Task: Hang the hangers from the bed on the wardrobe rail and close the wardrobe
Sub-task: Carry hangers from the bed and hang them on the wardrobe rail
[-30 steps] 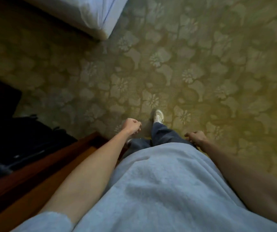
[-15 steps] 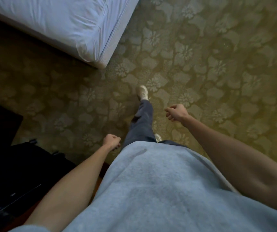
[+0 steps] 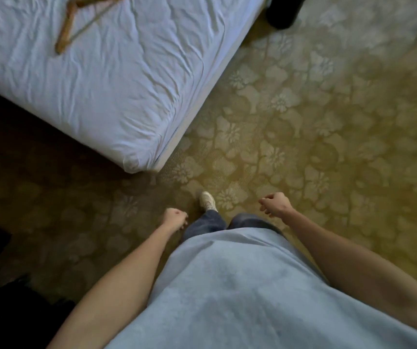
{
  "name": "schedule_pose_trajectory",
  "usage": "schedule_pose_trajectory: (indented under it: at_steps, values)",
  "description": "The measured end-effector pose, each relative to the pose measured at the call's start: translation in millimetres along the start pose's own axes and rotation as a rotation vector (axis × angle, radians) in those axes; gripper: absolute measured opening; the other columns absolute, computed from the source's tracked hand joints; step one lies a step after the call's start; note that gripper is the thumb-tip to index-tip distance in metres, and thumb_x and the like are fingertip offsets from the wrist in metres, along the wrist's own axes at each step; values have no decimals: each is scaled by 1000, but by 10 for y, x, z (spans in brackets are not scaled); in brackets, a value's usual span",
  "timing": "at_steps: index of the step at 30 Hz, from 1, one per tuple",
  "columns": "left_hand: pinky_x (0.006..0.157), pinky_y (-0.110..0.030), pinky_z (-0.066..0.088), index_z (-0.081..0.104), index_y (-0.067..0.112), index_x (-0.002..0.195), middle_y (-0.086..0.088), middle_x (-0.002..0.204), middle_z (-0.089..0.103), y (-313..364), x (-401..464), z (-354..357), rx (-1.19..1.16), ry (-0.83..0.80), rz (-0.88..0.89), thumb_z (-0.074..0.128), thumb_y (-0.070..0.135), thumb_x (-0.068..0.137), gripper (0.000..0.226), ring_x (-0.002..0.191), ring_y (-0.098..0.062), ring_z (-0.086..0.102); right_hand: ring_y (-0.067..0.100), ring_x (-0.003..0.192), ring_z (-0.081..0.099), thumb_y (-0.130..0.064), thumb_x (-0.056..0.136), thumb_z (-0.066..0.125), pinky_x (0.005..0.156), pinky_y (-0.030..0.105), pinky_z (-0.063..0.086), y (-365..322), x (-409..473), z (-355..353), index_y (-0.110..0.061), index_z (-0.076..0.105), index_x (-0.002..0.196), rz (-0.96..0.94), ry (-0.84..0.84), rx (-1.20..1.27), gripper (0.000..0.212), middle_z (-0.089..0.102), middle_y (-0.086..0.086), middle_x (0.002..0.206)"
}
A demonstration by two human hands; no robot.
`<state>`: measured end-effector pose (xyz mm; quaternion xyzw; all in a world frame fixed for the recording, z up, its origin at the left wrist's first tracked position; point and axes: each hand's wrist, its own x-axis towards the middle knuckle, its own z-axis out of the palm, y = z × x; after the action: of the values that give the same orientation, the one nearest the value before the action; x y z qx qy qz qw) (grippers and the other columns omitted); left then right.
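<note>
wooden hangers [image 3: 76, 23] lying on white bed [image 3: 116, 79]

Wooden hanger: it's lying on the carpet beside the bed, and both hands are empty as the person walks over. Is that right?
Not quite. In the head view the wooden hanger lies on top of the bed, on the white sheet near the frame's upper edge, not on the carpet. The rest holds: the left hand and right hand hold nothing.
</note>
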<state>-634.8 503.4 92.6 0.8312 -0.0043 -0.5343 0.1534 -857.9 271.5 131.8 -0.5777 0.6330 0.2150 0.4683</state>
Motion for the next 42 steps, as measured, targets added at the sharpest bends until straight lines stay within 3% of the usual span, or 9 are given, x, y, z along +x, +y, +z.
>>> schedule_pose_trajectory:
  at_steps: [3, 10, 16, 20, 23, 26, 30, 34, 42]
  values:
    - [42, -19, 41, 71, 11, 73, -4, 64, 68, 873, 157, -166, 18, -22, 120, 63, 15, 93, 22, 47, -13, 53, 21, 68, 65, -20, 94, 59, 55, 25, 51, -185, 133, -227, -7, 74, 87, 41, 35, 48, 22, 76, 9, 84]
    - [49, -20, 42, 75, 12, 90, -3, 76, 73, 2722, 629, -391, 107, -100, 280, 61, 21, 98, 18, 58, -11, 60, 20, 67, 62, -21, 88, 61, 58, 27, 47, -573, 717, -751, -3, 76, 85, 175, 37, 131, 23, 75, 9, 79]
    - [56, -24, 45, 71, 13, 86, -4, 78, 72, 3875, 1150, -629, 137, -85, 239, 59, 20, 99, 20, 62, -14, 59, 22, 63, 51, -15, 88, 59, 55, 29, 39, -1095, 1330, -1394, -7, 63, 72, 278, 0, 178, 18, 59, 12, 70]
    - [49, -23, 43, 72, 10, 83, -3, 69, 69, 4471, 1388, -884, 149, -61, 176, 59, 18, 98, 21, 54, -13, 56, 20, 49, 38, -7, 90, 55, 49, 27, 32, -1659, 1751, -2004, -9, 49, 57, 306, 3, 211, 34, 47, 6, 51]
    - [44, -20, 40, 70, 8, 77, -5, 65, 67, 4822, 1553, -1108, 121, -28, 105, 59, 14, 96, 23, 49, -14, 53, 22, 52, 50, -9, 92, 58, 51, 31, 44, -2209, 2195, -2403, 0, 68, 78, 239, -7, 244, 20, 62, 12, 65]
    - [49, -23, 42, 70, 7, 72, -7, 65, 67, 5057, 1680, -1330, 108, 13, 60, 61, 13, 94, 25, 52, -17, 54, 19, 60, 58, -16, 97, 59, 51, 27, 49, -2930, 2593, -2727, 0, 69, 103, 129, -19, 236, 20, 71, 11, 81]
    - [49, -24, 45, 74, 3, 83, -10, 74, 71, 5248, 1851, -1568, 87, 23, -39, 60, 17, 96, 23, 55, -19, 57, 17, 68, 64, -18, 99, 54, 57, 25, 52, -4077, 2972, -3083, -8, 68, 105, -48, -46, 175, 19, 73, 8, 87]
    - [66, -34, 56, 76, 6, 76, -17, 82, 76, 5328, 2296, -1703, 69, 55, -120, 63, 25, 87, 26, 69, -29, 68, 16, 66, 63, -17, 96, 53, 54, 24, 52, -5085, 3358, -3362, -6, 72, 102, -161, -79, 121, 22, 73, 8, 86]
    - [49, -25, 40, 75, 2, 75, -8, 63, 66, 6478, 2713, -1954, -104, 19, -148, 61, 13, 90, 24, 53, -22, 56, 18, 68, 66, -19, 95, 57, 61, 31, 57, -6724, 4159, -3883, -9, 72, 103, -271, -122, -70, 20, 75, 7, 86]
